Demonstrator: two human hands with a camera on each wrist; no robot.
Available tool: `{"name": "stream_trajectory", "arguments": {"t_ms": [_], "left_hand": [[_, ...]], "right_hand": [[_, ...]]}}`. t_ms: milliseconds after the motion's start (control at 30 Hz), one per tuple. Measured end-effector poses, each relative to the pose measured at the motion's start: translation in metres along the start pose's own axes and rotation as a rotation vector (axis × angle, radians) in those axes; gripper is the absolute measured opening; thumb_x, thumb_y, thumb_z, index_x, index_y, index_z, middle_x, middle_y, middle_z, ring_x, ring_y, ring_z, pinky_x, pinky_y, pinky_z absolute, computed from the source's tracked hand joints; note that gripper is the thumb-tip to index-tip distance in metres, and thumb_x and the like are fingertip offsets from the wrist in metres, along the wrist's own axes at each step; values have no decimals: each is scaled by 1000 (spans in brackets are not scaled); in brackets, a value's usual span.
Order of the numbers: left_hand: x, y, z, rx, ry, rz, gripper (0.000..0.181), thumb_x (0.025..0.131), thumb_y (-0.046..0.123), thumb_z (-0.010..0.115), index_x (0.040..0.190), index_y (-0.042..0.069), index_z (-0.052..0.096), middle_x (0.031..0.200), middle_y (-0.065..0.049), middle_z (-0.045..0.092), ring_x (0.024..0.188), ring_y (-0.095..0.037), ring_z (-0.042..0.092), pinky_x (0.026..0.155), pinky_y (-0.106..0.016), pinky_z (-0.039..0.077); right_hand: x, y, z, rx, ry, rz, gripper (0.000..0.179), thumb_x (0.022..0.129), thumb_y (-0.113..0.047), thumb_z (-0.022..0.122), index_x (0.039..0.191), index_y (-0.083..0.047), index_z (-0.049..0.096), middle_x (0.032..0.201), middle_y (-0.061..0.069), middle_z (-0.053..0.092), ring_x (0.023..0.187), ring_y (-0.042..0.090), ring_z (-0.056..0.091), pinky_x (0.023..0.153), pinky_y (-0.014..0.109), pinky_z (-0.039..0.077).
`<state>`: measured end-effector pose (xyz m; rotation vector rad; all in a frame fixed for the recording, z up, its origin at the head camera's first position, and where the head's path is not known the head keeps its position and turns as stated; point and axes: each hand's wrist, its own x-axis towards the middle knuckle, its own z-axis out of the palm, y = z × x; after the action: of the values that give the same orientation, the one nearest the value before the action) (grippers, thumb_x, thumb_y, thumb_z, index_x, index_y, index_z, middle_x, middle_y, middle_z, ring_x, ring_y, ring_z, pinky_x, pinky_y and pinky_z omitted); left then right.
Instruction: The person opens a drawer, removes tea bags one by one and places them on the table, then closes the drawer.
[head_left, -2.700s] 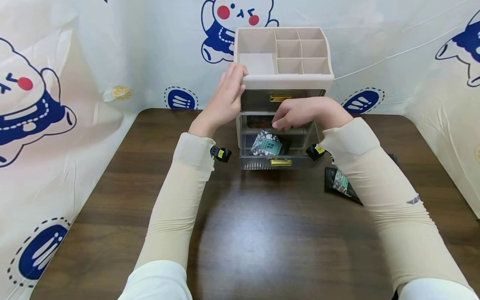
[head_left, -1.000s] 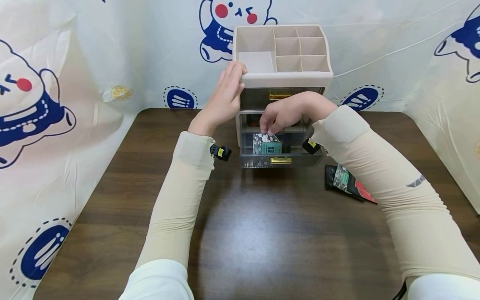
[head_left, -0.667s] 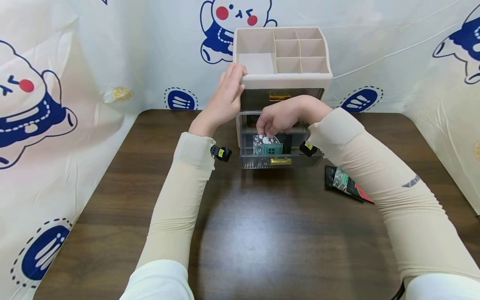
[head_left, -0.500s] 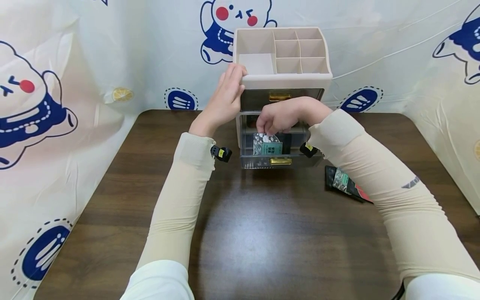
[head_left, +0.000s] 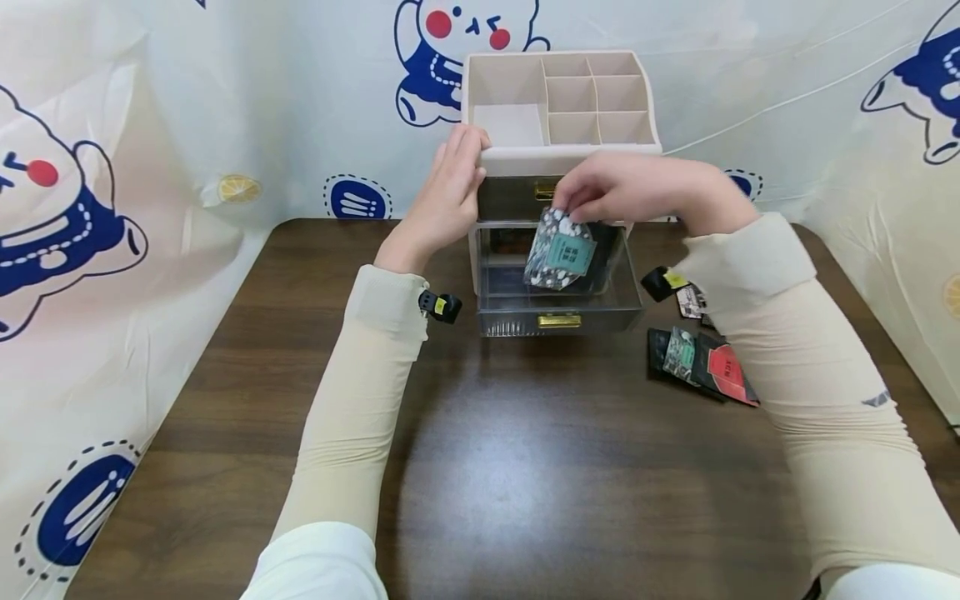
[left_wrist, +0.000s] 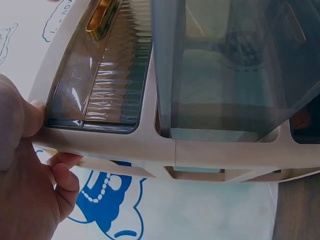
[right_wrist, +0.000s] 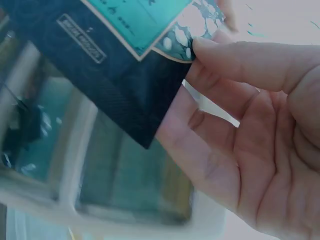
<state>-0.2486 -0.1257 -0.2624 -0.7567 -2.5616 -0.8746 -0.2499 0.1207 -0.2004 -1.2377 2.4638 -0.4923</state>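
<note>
A dark sachet (head_left: 561, 252) with a floral print and a teal label hangs tilted above the pulled-out drawer (head_left: 558, 321). My right hand (head_left: 637, 187) pinches it by its top edge. In the right wrist view, thumb and fingers clasp a corner of the same sachet (right_wrist: 115, 55). With my left hand (head_left: 442, 200) I grip the upper left corner of a cream storage organizer (head_left: 570, 154). The left wrist view has the thumb of that hand (left_wrist: 30, 165) on the organizer's front frame (left_wrist: 115, 142) and other fingers curled at its side.
On the table right of the organizer lie overlapping packets, one with a red label (head_left: 726, 371), and another small packet (head_left: 688, 302) partly behind my right sleeve. Above the pulled-out drawer, a closed dark drawer (head_left: 510, 198) sits under the organizer's compartments. A printed cloth (head_left: 300, 83) hangs behind.
My right hand has reached into the drawer, taken hold of the sachet and lifted it up and to the right, out of the drawer. The left hand stays on the organizer's corner.
</note>
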Motion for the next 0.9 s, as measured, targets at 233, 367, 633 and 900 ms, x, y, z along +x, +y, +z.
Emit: {"name": "stream_trajectory", "arguments": {"t_ms": [233,367,633,900], "left_hand": [[1,0,2,-7,-7,-2,17,103,4,37,118,0,42,123,-14,39,109,-30,34,98,-35,30],[1,0,2,-1,-3,1,17,103,5,35,118,-2,41,122,-15,38,108,-31,34,98,-35,29],[2,0,0,-6,2,-22,17,103,4,36,119,0,41,120,-13,36,107,-28,32,96,-32,28],[2,0,3,-1,7,-16,18,103,5,37,119,-1,42,121,-14,39,109,-29,34,97,-33,30]], "right_hand": [[-57,27,-10,-11,217,5,21,100,-4,53,114,-5,69,101,5,69,80,7,58,69,16,47],[-92,47,-7,41,314,115,20,99,-5,56,113,-6,70,95,-8,69,80,7,58,71,13,45],[-159,99,20,280,435,342,18,98,-4,58,108,-10,72,90,-17,70,77,5,64,72,10,47],[-209,148,77,374,455,510,23,101,-4,53,110,-11,73,85,-19,70,78,1,62,71,12,46]]}}
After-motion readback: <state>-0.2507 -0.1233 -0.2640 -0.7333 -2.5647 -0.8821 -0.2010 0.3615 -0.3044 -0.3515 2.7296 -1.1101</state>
